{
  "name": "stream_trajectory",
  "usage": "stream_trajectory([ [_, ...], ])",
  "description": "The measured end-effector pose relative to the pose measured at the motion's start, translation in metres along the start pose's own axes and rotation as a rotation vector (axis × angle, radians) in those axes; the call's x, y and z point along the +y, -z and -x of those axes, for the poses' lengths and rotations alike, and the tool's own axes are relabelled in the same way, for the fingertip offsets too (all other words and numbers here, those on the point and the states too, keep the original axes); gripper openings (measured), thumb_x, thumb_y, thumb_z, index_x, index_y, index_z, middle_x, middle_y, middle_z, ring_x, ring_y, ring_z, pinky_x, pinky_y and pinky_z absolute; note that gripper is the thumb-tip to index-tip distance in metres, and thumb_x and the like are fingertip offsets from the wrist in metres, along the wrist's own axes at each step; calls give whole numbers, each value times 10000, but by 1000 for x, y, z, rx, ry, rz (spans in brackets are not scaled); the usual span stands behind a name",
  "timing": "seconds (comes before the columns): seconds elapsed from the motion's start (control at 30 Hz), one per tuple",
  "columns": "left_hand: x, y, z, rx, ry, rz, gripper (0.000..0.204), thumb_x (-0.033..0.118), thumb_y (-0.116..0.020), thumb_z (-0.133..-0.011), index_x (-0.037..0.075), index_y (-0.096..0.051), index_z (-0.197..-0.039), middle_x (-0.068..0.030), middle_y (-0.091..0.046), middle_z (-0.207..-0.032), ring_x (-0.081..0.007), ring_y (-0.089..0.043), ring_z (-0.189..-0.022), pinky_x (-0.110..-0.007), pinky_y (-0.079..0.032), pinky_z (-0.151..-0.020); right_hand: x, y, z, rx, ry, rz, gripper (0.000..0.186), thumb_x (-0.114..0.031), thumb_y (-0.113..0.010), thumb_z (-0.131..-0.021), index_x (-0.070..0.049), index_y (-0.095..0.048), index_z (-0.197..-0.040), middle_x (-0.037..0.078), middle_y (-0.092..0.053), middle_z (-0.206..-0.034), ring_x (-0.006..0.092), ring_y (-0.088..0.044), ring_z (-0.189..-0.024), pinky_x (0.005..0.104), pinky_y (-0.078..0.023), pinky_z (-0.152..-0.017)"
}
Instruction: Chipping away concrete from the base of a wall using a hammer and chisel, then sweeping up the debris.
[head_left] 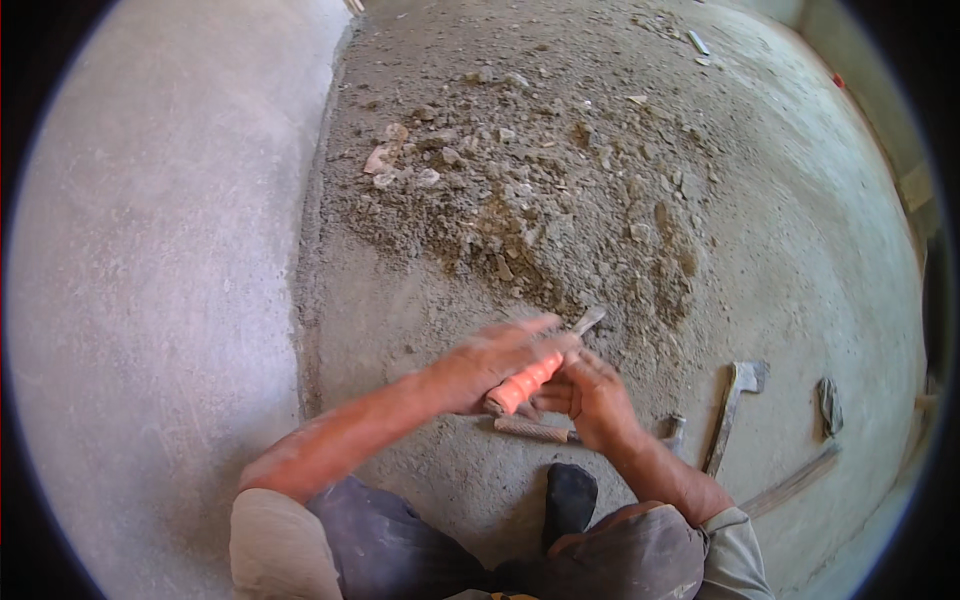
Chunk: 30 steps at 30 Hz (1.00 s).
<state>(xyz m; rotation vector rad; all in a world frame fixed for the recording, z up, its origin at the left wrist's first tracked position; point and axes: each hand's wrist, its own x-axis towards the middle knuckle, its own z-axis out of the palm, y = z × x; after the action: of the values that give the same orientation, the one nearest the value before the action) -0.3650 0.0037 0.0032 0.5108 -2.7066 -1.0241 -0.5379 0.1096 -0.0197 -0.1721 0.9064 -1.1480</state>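
You are holding the orange-handled tool [527, 384] with your right hand [598, 395], whose fingers are curling at the handle. Your left hand [490, 358] is lying along the other side, blurred, so I cannot tell how closed it is. The tool is hovering above the floor [380, 335], its blade [590, 320] pointing toward the rubble [540, 215]. Below your right wrist a hammer [530, 430] is lying, farther right a hatchet-like tool [724, 412].
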Motion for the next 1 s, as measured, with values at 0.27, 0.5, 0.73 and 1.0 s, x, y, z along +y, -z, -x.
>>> stream_trajectory([
  [0.27, -2, -1, -11, -27, 492, 393, 368, 246, -755, -791, 98, -616, -1098, -89, -645, -1062, -231, -621, -1012, -359, -489, -886, 11, 121, 7, 351, 387, 1265, 198, -108, -603, -881, -6, -598, -1051, 118, -628, -972, 196, -623, -840, 345, -497, -765],
  [0.5, -32, 33, 10, 67, 602, 158, 228, 214, -697, -805, 84, -597, -964, -67, -615, -961, -226, -624, -909, -346, -489, -818, 15, 371, 169, 1399, -20, 1621, 674, -300, -602, -899, 42, -300, -1395, 317, -336, -1394, 448, -350, -1279, 482, -292, -1072],
  [0.73, -11, 77, 59, 20, 862, 69, 264, 281, -660, -775, 72, -564, -904, -115, -608, -880, -308, -614, -833, -397, -479, -727, 41, 292, 171, 1264, -287, 1551, 536, -275, -491, -952, 79, -359, -1332, 321, -402, -1306, 439, -370, -1249, 471, -310, -1039],
  [1.0, 16, 86, 109, -108, 685, 50, 301, 340, -624, -772, 127, -605, -985, -112, -652, -838, -304, -643, -798, -419, -494, -705, 62, 280, 139, 1032, -26, 1661, 532, -252, -649, -842, 75, -448, -1210, 274, -497, -1085, 386, -505, -991, 434, -400, -885],
])
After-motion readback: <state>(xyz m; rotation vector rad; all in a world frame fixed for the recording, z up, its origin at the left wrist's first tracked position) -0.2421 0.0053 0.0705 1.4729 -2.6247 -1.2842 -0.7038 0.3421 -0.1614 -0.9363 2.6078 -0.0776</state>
